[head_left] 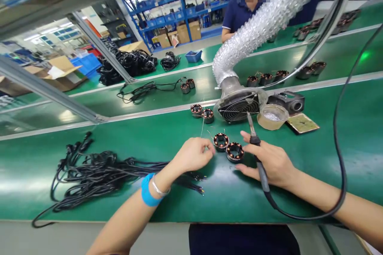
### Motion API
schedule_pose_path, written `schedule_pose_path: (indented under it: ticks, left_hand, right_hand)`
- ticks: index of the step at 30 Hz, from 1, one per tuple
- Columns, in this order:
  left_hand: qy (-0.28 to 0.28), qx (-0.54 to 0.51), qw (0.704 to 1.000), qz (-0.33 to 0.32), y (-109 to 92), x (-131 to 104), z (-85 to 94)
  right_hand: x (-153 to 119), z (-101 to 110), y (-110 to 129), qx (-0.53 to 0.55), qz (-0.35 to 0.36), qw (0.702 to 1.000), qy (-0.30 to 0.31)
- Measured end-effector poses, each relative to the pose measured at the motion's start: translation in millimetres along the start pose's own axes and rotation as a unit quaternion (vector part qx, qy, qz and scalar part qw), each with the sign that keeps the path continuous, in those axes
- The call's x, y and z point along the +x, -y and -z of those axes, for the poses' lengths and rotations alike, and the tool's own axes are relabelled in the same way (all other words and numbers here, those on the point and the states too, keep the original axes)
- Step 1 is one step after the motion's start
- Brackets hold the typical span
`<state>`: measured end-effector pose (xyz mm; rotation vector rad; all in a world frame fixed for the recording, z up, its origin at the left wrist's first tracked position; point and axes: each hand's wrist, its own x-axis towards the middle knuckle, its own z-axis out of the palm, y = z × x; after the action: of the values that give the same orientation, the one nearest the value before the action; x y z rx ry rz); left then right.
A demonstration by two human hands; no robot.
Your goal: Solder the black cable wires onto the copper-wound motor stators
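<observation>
My left hand has its fingers curled together, thumb near index, beside a copper-wound stator; a thin wire rises near it, and whatever the fingertips hold is too small to make out. My right hand holds a soldering iron, its tip pointing up and away. The thumb and a finger of that hand are spread around the right side of a second stator, which touches the first. Left of my left hand lies a bundle of black cables with stripped ends under my wrist.
Behind the stators stand a fume extractor with a silver hose, a round tin and a sponge tray. Two more stators sit by the metal rail. The iron's cord loops at right. A person is across the bench.
</observation>
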<state>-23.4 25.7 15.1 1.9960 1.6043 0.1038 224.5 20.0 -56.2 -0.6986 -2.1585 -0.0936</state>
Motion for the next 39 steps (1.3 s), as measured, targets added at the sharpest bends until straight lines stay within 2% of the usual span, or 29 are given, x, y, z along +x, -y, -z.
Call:
schedule_pose_path:
  ticks: [3, 6, 9, 11, 14, 18, 22, 25, 27, 30, 32, 33, 35, 37, 39]
  left_hand:
    - [0.069, 0.005, 0.997, -0.035, 6, 0, -10.8]
    - [0.061, -0.008, 0.997, -0.043, 11, 8, -21.3]
    - [0.038, -0.042, 0.998, -0.03, 11, 13, -25.6]
    - [0.035, -0.079, 0.995, -0.048, 9, 11, -26.1]
    - [0.058, -0.105, 0.987, -0.109, 2, 6, -28.7]
    - [0.056, -0.035, 0.983, -0.17, -5, 2, -39.9]
    - [0.043, 0.0, 0.988, -0.151, -1, 1, -43.6]
    - [0.066, -0.096, 0.987, -0.112, 3, 2, -37.3]
    - [0.11, -0.245, 0.96, -0.076, 3, 5, -34.1]
    - [0.146, -0.473, 0.869, 0.0, -2, 12, -35.3]
    - [0.133, -0.543, 0.828, 0.048, -5, 13, -37.1]
    - [0.126, -0.546, 0.826, 0.059, -5, 10, -37.3]
    - [0.134, -0.491, 0.859, 0.053, -3, 1, -35.5]
    - [0.153, -0.377, 0.913, 0.026, 0, -12, -31.6]
    - [0.155, -0.277, 0.948, 0.004, 4, -24, -27.4]
  right_hand:
    - [1, -15, 3, 0.047, -0.036, 0.998, 0.005]
    - [-4, -18, 6, 0.088, -0.036, 0.995, 0.011]
    - [-17, -9, 5, 0.189, -0.028, 0.981, 0.044]
    - [-25, -2, 4, 0.239, -0.028, 0.967, 0.077]
    - [-32, 2, 3, 0.213, -0.04, 0.971, 0.103]
    - [-35, 0, 5, 0.213, -0.072, 0.97, 0.093]
    - [-32, 1, 7, 0.223, -0.073, 0.968, 0.085]
    - [-29, 1, 7, 0.229, -0.081, 0.965, 0.097]
    - [-27, 0, 7, 0.232, -0.085, 0.964, 0.101]
    - [-24, -4, 9, 0.234, -0.086, 0.963, 0.1]
    - [-21, -6, 11, 0.236, -0.084, 0.963, 0.096]
    - [-19, -6, 12, 0.237, -0.083, 0.963, 0.095]
    - [-17, -7, 14, 0.24, -0.082, 0.963, 0.093]
    - [-16, -7, 15, 0.245, -0.081, 0.962, 0.094]
    - [-17, -9, 17, 0.248, -0.082, 0.961, 0.093]
